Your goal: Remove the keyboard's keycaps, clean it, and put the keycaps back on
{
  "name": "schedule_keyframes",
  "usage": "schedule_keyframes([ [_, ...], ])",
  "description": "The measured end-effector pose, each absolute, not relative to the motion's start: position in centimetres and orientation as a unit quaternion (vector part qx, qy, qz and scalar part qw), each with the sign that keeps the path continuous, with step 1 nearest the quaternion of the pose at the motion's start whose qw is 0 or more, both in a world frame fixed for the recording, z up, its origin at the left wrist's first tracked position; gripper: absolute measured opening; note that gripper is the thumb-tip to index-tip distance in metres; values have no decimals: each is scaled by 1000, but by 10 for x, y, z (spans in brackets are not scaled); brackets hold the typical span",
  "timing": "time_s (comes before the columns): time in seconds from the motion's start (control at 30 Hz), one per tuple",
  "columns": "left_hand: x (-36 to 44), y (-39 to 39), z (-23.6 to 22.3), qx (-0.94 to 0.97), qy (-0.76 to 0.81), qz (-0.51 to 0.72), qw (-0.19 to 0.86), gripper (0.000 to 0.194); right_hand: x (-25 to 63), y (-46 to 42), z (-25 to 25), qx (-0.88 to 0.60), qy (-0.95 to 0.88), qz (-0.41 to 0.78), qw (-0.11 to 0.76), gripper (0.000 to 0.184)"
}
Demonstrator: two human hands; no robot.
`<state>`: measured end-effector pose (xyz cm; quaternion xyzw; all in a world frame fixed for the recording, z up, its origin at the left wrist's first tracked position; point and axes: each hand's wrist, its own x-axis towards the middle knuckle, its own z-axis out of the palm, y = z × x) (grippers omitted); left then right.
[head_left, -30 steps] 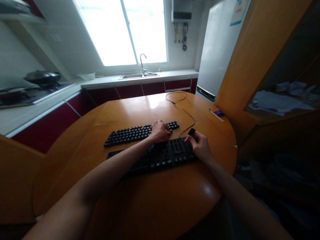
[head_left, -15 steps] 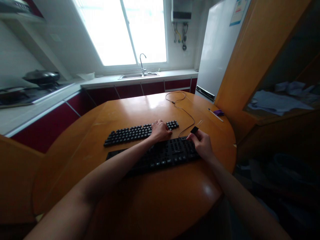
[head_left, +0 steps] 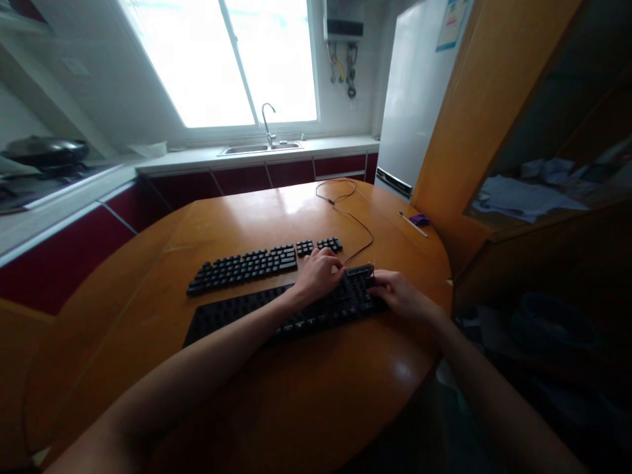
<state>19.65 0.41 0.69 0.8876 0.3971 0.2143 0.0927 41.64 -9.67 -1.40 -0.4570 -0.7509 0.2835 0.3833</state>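
Observation:
A black keyboard (head_left: 232,309) lies on the table, most of its keycaps off, with some left along its near edge. My left hand (head_left: 320,273) reaches over it, with bent fingers and thumb closed at its back edge. At the keyboard's right end, my right hand (head_left: 397,293) pinches a small black keycap puller (head_left: 370,280). Its thin wire ends point up and its lower part is hard to see against the dark keys. Behind the keyboard, loose black keycaps (head_left: 247,266) stand in rows, grouped in blocks. Part of the keyboard is hidden under my left forearm.
A cable (head_left: 363,227) runs from the keyboard toward the far edge of the wooden table (head_left: 237,220). A thin white stick (head_left: 413,225) and a purple cloth (head_left: 419,220) lie at the right. Beyond stand a sink (head_left: 247,150) and a fridge (head_left: 415,92).
My left hand has moved off the loose keycaps to the keyboard's back edge. My right hand has lowered and turned the puller at the keyboard's right end. The view has shifted slightly rightward.

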Motion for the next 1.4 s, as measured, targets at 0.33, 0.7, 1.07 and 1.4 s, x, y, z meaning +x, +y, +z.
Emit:
schedule_keyframes([
  [0.33,213,-27,-22,890,304,268,210,11,406,-94,-38,-532,-657,281,455,14],
  [0.7,210,-27,-9,849,259,383,254,12,390,-80,-9,-524,-646,193,520,15],
  [1.07,196,-21,10,901,290,317,-55,27,372,-46,-2,-522,-633,213,530,13],
  [1.4,192,-12,14,879,321,348,65,15,370,-52,-14,-543,-568,227,576,18],
])
